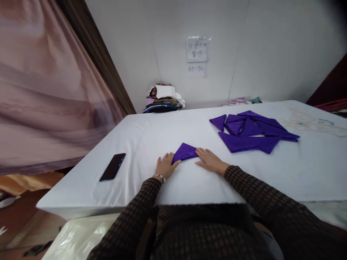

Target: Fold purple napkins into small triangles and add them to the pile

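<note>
A purple cloth napkin (184,151), folded into a triangle, lies flat on the white-covered table with its peak pointing away from me. My left hand (165,165) rests at its left corner, fingers flat and thumb spread out near the lower edge. At the opposite corner, my right hand (211,161) lies with fingers stretched out, the tips touching the cloth. Neither hand is closed around the fabric. Further right sits a loose group of other purple napkins (251,126), several of them folded into triangles and overlapping.
A dark phone (112,167) lies on the white tablecloth (146,144) to the left. Behind the table, against the wall, is a stack of folded clothes (164,97). A handwritten sign (196,54) hangs above. A pinkish curtain (51,90) drapes at the left.
</note>
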Demonstrator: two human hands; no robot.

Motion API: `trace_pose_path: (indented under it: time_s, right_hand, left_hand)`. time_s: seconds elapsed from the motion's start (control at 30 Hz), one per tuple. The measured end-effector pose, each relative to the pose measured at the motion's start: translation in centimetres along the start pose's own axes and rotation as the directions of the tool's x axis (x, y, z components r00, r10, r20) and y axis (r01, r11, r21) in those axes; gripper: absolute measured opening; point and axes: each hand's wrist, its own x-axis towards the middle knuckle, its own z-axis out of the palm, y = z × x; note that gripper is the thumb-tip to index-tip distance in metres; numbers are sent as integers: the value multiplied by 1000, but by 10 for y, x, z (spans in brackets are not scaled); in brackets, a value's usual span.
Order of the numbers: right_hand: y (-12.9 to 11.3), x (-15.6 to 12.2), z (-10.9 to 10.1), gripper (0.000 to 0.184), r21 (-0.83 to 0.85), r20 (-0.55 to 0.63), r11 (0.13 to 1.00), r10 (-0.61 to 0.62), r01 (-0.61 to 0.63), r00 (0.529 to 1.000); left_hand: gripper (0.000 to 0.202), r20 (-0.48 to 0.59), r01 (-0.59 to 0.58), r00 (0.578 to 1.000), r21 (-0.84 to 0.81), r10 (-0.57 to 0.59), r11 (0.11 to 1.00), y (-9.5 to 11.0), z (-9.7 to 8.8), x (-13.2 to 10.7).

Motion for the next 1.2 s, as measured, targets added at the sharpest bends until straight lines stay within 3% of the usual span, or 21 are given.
trace_pose_path:
  time_s: [0.17,0.33,0.4,0.5,0.63,0.7,0.77,0.83,0.9,1.0,1.13,1.2]
  right_hand:
    - [-4,2,-4,67,15,-17,1000,8,-8,1000]
    - [-7,-3,-6,62,66,-46,998,10,-7,999]
    - [-10,-10,-7,59,98,-62,995,11,-5,998]
    - [-15,-18,-10,49,168,-91,986,24,-8,996]
    - [-12,-11,-16,41,376,-113,926,80,-32,990]
    - [-7,0,-18,57,520,-112,848,180,-97,977]
    - [-2,12,-20,84,640,-78,757,230,-128,970]
    - [2,23,-22,105,742,-16,661,181,-110,983]
    - [2,30,-24,113,813,54,570,123,-115,991]
    - [-1,34,-25,108,894,174,398,109,-203,979]
    - [-8,28,-25,88,956,294,13,1,-294,956]
    - [-10,22,-25,70,933,350,-76,-55,-353,935]
  left_hand:
    - [48,-96,83,992,-29,-85,996,16,-8,29]
    - [32,104,212,974,-110,-200,971,19,-11,50]
    - [24,138,192,975,-146,-172,970,18,-11,50]
    - [22,99,138,988,-240,-117,961,15,-12,42]
    - [30,125,66,992,-497,-4,865,13,-15,30]
    - [34,156,34,985,-596,74,802,15,-19,25]
    - [36,182,14,973,-656,141,754,19,-24,20]
    - [37,202,5,961,-690,187,724,23,-30,16]
    - [38,219,2,952,-701,213,713,26,-36,13]
    - [39,236,0,944,-697,230,717,26,-42,12]
    - [39,274,33,937,-687,216,726,26,-46,14]
    - [37,308,50,922,-695,234,718,30,-47,15]
